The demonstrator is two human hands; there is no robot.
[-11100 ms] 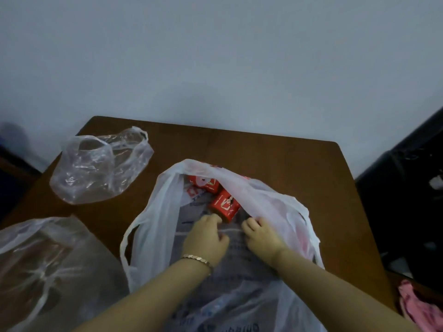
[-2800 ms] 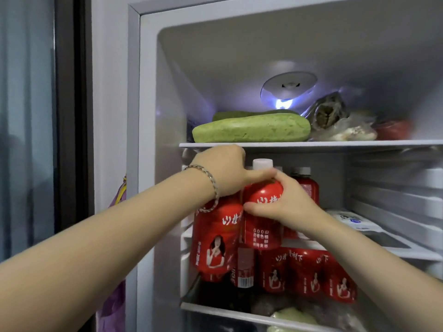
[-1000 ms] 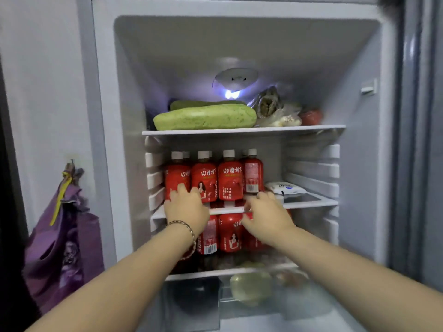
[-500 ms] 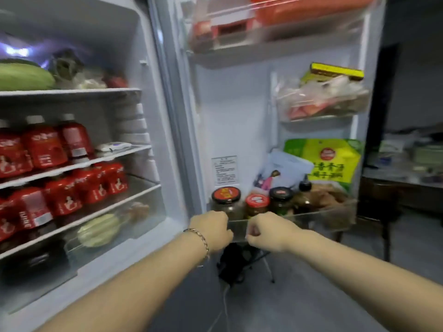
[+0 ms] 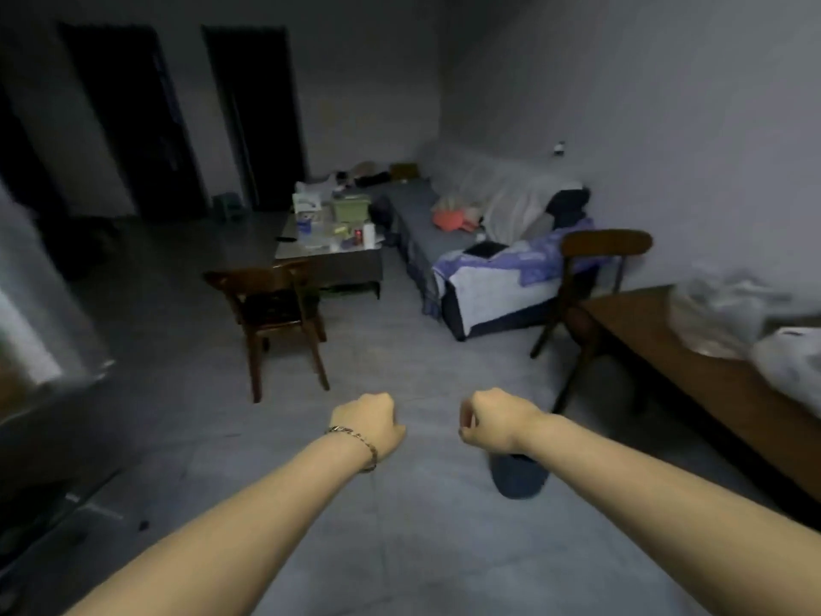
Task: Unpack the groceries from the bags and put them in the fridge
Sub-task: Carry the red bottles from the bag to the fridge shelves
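Observation:
Both my arms reach forward over a grey tiled floor. My left hand (image 5: 371,423), with a bracelet on its wrist, is curled into a loose fist and holds nothing. My right hand (image 5: 495,422) is likewise curled and holds nothing. At the right edge stands the brown wooden table (image 5: 657,344) with a clear plastic bag (image 5: 715,311) and a white plastic bag (image 5: 795,364) on it. A blurred pale strip at the far left edge may be the fridge door (image 5: 26,331); the fridge shelves are out of view.
A wooden chair (image 5: 271,304) stands ahead on the left and another chair (image 5: 595,269) by the table's near end. A cluttered low table (image 5: 331,242) and a sofa with blankets (image 5: 488,255) lie farther back. A dark blue object (image 5: 517,477) lies on the floor under my right wrist.
The view has swung right, from the open fridge and its door shelves to the room. Both hands stay curled and have come away from the door shelf they were at.

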